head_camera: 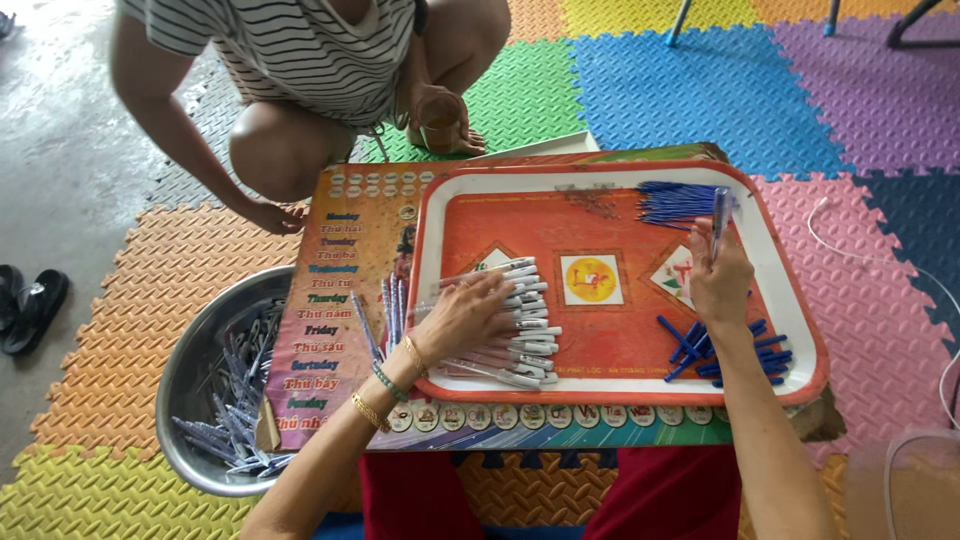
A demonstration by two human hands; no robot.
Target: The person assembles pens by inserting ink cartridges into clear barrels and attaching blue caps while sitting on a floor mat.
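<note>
— Pinched in the right hand (718, 275), a blue pen (719, 215) stands upright over the orange tray (620, 345), near a blue pen pile (680, 201).
— And the left hand (468, 318)?
— Fingers spread, flat on the row of white pen barrels (520, 325); grasping nothing, it seems. A metal bowl (190, 365) sits left.
</note>
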